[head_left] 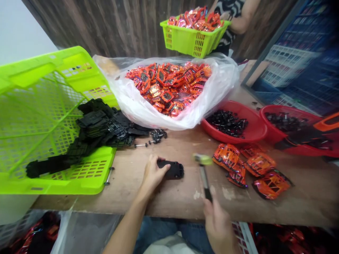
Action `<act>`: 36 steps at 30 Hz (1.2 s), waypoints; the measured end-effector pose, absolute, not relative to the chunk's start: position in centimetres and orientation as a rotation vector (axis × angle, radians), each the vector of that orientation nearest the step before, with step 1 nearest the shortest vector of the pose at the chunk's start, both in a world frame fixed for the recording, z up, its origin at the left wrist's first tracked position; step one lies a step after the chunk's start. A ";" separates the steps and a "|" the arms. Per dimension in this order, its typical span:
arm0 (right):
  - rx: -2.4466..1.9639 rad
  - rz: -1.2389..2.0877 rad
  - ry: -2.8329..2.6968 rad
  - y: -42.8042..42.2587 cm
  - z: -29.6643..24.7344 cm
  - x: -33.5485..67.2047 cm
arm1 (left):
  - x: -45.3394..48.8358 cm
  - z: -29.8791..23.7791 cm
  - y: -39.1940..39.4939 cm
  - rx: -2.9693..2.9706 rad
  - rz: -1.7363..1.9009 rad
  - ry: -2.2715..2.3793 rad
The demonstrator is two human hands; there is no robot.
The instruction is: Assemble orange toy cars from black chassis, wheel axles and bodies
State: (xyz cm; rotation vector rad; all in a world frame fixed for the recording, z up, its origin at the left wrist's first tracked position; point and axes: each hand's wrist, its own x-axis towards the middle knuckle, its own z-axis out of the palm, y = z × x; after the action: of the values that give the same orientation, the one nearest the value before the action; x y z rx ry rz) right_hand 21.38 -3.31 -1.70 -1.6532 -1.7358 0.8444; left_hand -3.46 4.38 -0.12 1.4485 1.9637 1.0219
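Note:
My left hand (154, 173) grips one end of a black toy car chassis (173, 170) that lies on the wooden table (132, 190). In my right hand (218, 222) is a small hammer (204, 174) with a yellowish head, its fingers wrapped round the dark handle. The hammer head is blurred and hangs to the right of the chassis, apart from it. Several orange toy car bodies (272, 183) lie on the table to the right of the hammer. Wheel axles (158, 135) with black wheels lie beyond my left hand.
A tipped green basket (106, 155) at left spills black chassis parts (100, 123). Behind is a plastic bag (225, 84) of orange car bodies. Red bowls (238, 140) of small black parts stand at right. Across the table a person (242, 17) holds a green basket (185, 40) of bodies.

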 end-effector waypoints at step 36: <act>-0.829 0.482 -1.939 4.7 3.5 15.3 | -0.6 5.1 1.2 2.047 1.193 1.421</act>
State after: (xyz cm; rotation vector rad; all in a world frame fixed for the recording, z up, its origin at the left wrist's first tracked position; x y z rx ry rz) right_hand 15.30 4.73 3.47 -0.8292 -1.9392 0.4824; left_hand -0.61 1.25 5.06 2.0472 1.4213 1.1930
